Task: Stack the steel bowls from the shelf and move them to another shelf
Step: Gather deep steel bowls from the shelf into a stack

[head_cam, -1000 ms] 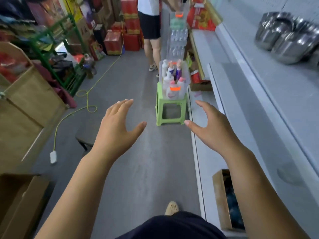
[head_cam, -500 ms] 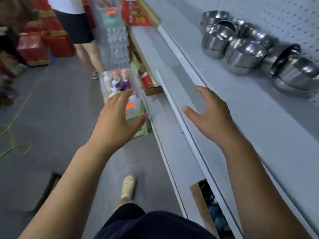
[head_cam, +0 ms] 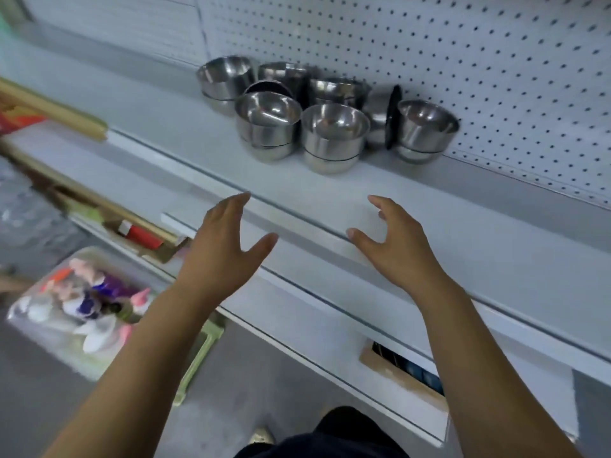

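Note:
Several steel bowls (head_cam: pixel 334 137) stand in short stacks on a white shelf (head_cam: pixel 463 226), close to its pegboard back wall. One bowl (head_cam: pixel 383 117) among them lies on its side. My left hand (head_cam: pixel 228 249) and my right hand (head_cam: pixel 393 242) hover side by side over the shelf's front edge, below the bowls and apart from them. Both hands have spread fingers and hold nothing.
A lower white shelf (head_cam: pixel 297 325) juts out under my arms, with a cardboard box (head_cam: pixel 403 368) below it. A clear bin of bottles (head_cam: pixel 82 309) sits on a green stool (head_cam: pixel 198 358) in the aisle at left. A carton (head_cam: pixel 145 236) lies on the lower shelf farther left.
The view has swung right from the aisle to face the shelf. The bowls now lie straight ahead and closer. Both hands stay open and have risen toward the shelf edge.

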{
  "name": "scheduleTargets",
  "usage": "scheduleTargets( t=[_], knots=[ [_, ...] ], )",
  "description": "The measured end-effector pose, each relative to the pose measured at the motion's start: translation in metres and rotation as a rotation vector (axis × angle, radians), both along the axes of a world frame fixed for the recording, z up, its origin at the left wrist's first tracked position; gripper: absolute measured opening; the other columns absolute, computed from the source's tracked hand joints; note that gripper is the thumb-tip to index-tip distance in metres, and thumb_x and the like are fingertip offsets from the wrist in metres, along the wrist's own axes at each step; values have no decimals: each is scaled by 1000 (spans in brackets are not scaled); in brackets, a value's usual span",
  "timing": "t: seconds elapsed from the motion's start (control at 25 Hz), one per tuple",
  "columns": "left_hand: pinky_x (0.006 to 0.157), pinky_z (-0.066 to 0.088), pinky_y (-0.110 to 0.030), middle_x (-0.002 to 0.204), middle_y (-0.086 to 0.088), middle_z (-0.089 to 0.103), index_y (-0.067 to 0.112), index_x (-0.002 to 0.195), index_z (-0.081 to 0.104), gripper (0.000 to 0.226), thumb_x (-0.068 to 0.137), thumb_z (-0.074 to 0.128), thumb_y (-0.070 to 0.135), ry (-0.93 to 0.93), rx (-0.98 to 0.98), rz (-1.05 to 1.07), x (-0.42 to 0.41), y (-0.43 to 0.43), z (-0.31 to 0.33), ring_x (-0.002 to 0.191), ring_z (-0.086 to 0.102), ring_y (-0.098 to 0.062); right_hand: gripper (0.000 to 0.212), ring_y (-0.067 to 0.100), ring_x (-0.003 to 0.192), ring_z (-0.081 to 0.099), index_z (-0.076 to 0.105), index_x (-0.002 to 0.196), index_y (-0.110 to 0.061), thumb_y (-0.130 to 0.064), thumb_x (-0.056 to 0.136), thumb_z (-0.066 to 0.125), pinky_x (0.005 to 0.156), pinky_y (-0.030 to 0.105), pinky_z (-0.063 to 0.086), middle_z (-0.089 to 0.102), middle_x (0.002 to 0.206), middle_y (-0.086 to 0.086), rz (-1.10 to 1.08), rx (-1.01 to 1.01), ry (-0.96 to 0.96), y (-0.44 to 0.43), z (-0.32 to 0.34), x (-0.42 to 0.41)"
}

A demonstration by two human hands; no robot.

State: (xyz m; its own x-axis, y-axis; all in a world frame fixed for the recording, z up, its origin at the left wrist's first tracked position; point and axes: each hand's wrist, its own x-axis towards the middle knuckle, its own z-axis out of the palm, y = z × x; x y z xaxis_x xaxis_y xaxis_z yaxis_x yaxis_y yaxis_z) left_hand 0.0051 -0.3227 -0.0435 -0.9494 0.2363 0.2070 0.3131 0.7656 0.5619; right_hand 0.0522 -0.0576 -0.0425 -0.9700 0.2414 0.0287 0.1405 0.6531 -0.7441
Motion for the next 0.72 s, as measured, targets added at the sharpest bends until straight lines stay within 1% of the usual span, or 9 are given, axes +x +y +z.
scheduleTargets(
  t=[0.04, 0.12, 0.2, 0.28, 0.44, 0.48, 0.56, 0.64, 0.72],
  knots=[
    [117, 27, -32, 160, 0, 39, 20, 157, 33, 77, 94, 65, 50, -18, 33, -23, -11, 3, -3, 149, 32, -20, 71, 13, 148, 41, 40, 158, -26, -42, 97, 71, 114, 24, 32, 42, 162, -4, -28, -14, -14, 1, -2, -2],
    [112, 25, -25, 160, 2, 38, 23, 156, 33, 76, 94, 65, 50, -60, 99, -61, -30, 13, -8, 148, 34, -18, 71, 13, 147, 42, 40, 157, -30, -45, 96, 72, 120, 32, 35, 43, 161, -5, -90, -52, -17, 5, -1, -11],
    [111, 26, -23, 160, 4, 38, 24, 156, 33, 77, 92, 67, 50, -89, 142, -96, -50, 26, -13, 147, 35, -16, 70, 10, 144, 44, 41, 156, -32, -49, 95, 72, 121, 39, 38, 44, 159, -10, -127, -88, 19, 10, 2, -29],
    [112, 30, -25, 159, 3, 40, 22, 155, 36, 77, 91, 69, 50, -105, 175, -104, -74, 38, -17, 145, 38, -17, 71, 7, 141, 46, 42, 156, -33, -52, 94, 71, 119, 39, 40, 45, 158, -14, -117, -116, 61, 15, 7, -53],
    [113, 38, -32, 152, 4, 48, 22, 151, 42, 75, 89, 72, 51, -196, 266, -68, -118, 68, -21, 139, 46, -18, 71, 10, 141, 46, 43, 154, -37, -53, 92, 73, 117, 37, 42, 45, 158, -16, -57, -146, 133, 25, 18, -103],
    [111, 39, -30, 151, 4, 50, 22, 150, 43, 74, 88, 73, 51, -203, 273, -67, -128, 77, -22, 138, 47, -17, 72, 9, 143, 45, 43, 155, -37, -54, 91, 74, 118, 36, 40, 44, 159, -15, -45, -146, 141, 29, 19, -114],
    [106, 39, -25, 145, 8, 55, 22, 146, 47, 72, 86, 75, 51, -176, 297, -56, -144, 92, -29, 135, 51, -13, 77, 3, 143, 39, 42, 156, -37, -55, 89, 76, 115, 27, 35, 42, 162, -14, -11, -126, 125, 35, 20, -132],
    [103, 42, -24, 136, 21, 58, 30, 140, 48, 69, 83, 76, 56, -133, 330, -24, -151, 99, -38, 128, 53, -1, 78, -5, 137, 37, 45, 154, -38, -56, 85, 78, 106, 15, 32, 43, 159, -16, 41, -109, 118, 40, 15, -144],
    [97, 41, -22, 129, 32, 56, 38, 137, 49, 66, 81, 74, 62, -101, 308, 4, -152, 100, -43, 120, 52, 9, 74, -5, 133, 42, 54, 146, -38, -57, 81, 82, 97, 5, 32, 49, 151, -18, 64, -95, 130, 41, 9, -151]
  ],
)
